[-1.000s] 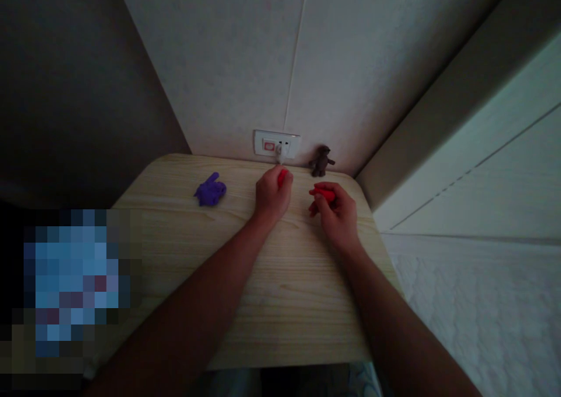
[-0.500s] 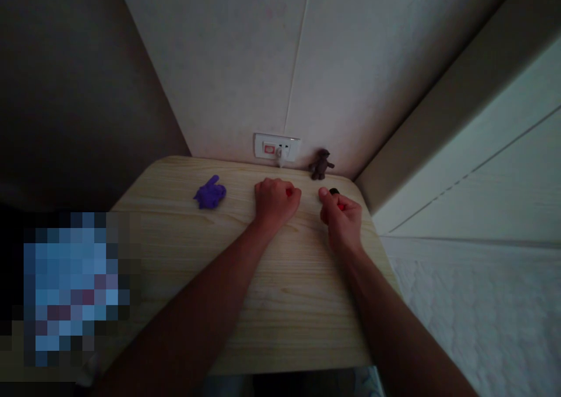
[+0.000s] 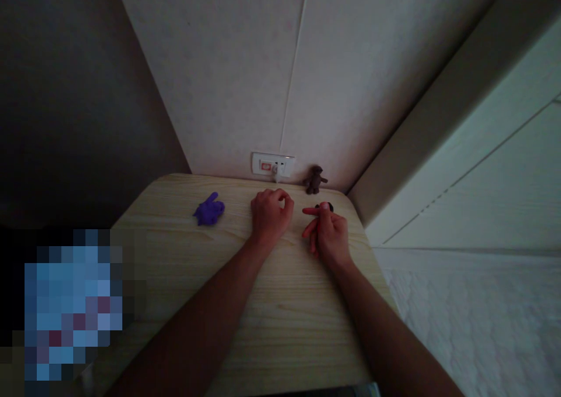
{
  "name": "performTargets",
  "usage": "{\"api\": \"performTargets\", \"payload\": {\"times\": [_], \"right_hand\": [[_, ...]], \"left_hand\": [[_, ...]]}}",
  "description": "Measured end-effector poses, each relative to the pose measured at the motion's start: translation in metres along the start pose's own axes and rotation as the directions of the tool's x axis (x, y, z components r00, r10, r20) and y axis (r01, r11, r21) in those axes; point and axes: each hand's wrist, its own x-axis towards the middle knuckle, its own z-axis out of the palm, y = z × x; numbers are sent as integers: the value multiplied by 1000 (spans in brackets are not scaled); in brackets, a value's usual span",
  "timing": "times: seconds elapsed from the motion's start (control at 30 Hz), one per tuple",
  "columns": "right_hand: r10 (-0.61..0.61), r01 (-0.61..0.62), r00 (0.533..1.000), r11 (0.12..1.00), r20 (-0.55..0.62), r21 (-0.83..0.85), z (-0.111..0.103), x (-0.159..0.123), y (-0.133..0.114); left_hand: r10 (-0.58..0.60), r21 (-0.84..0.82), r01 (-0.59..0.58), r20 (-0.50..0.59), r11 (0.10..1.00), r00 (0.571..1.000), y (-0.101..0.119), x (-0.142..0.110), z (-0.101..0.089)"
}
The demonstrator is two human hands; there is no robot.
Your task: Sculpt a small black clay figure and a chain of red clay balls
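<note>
My left hand (image 3: 269,213) rests over the wooden tabletop (image 3: 280,309), its fingers curled and the thumb and forefinger bent into a loop; what they hold, if anything, is hidden. My right hand (image 3: 332,236) is to its right, fingers stretched leftward and spread, the thumb lying by the forefinger. Just behind that thumb shows a small dark lump (image 3: 329,206), partly covered. A brown bear-like figure (image 3: 314,179) stands beyond the right hand, near the wall. To the left of my left hand lies a purple animal-shaped figure (image 3: 209,210).
A white wall socket (image 3: 273,165) with a switch and a plug sits just above the table's back edge. A pale panel (image 3: 460,169) rises on the right, with white quilted bedding (image 3: 473,321) below it. A blurred-out bluish patch (image 3: 72,309) is at lower left.
My right hand's fingers have gone from curled to stretched out. Red bits that showed in both hands are no longer plainly visible. The camera has tilted slightly upward.
</note>
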Motion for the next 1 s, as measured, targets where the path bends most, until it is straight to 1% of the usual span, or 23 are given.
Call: {"api": "performTargets", "payload": {"times": [0.07, 0.1, 0.17, 0.27, 0.37, 0.53, 0.6, 0.7, 0.77, 0.8, 0.87, 0.93, 1.0], "right_hand": [[-42, 41, 999, 999, -31, -20, -3, 0, 1], [-54, 54, 997, 999, -53, -4, -4, 1, 2], [-38, 47, 995, 993, -95, 104, -6, 4, 2], [51, -21, 995, 950, -90, 311, -7, 8, 0], [98, -68, 993, 924, -64, 376, -8, 11, -3], [104, -84, 994, 912, -30, 402, -7, 8, -4], [105, -79, 993, 914, -44, 399, -6, 6, -4], [94, -71, 995, 915, -39, 398, -6, 6, -3], [79, -74, 997, 913, 4, 401, -6, 8, -4], [62, -63, 998, 916, 16, 396, -6, 9, -4], [8, -7, 1000, 932, 0, 363, -5, 9, -6], [-74, 91, 995, 951, -68, 294, -3, 6, -10], [-194, 216, 972, 959, -133, 185, -1, 1, -16]], "left_hand": [[-15, -73, 13, -31, 997, 999, -4, 1, 1], [-27, -124, 20, -59, 992, 998, -6, 2, 1], [-64, -243, 30, -136, 970, 989, -10, 3, 1], [-123, -381, 19, -249, 924, 961, -13, 4, 0], [-118, -419, -17, -295, 908, 948, -12, 3, -2], [-101, -410, -46, -330, 911, 939, -11, 1, -3], [-52, -380, -92, -353, 920, 934, -10, 0, -5], [115, -325, -250, -382, 912, 917, -4, -5, -9], [217, -317, -343, -371, 884, 903, 5, -10, -11], [249, -329, -370, -355, 869, 901, 11, -13, -12], [268, -391, -373, -299, 841, 916, 25, -17, -12], [212, -512, -295, -215, 807, 953, 40, -19, -11], [82, -668, -126, -96, 733, 992, 58, -20, -10]]}}
